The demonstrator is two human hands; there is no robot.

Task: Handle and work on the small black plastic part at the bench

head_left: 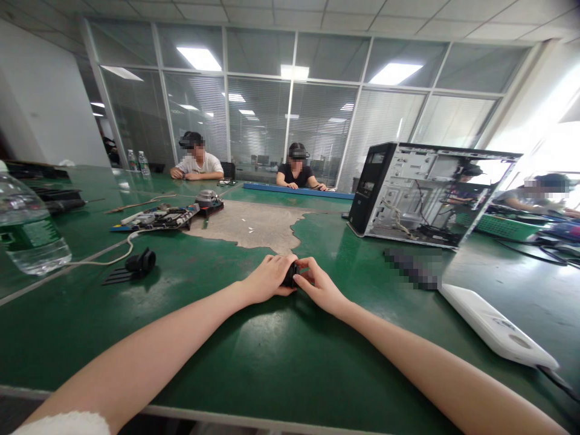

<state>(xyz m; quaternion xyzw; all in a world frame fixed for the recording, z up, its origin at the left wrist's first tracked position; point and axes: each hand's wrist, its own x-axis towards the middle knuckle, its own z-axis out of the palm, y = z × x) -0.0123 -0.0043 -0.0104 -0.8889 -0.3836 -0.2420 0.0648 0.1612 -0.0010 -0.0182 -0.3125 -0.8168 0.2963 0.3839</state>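
A small black object [289, 275] is between my two hands, low over the green table [254, 362] in the middle of the view. My left hand [270, 279] wraps round its left side, and the palm hides part of it. My right hand [318, 286] touches its right side with thumb and fingertips pinched in. Further left on the table lies a black plastic part [140, 261] with a round end and thin prongs. A bare grey-brown patch [249, 223] of tabletop shows just beyond my hands.
An open computer case [421, 193] stands at the back right, near a white power strip [498, 326]. At left are a circuit board [158, 216], a cable and a water bottle [34, 232]. People sit across and at far right.
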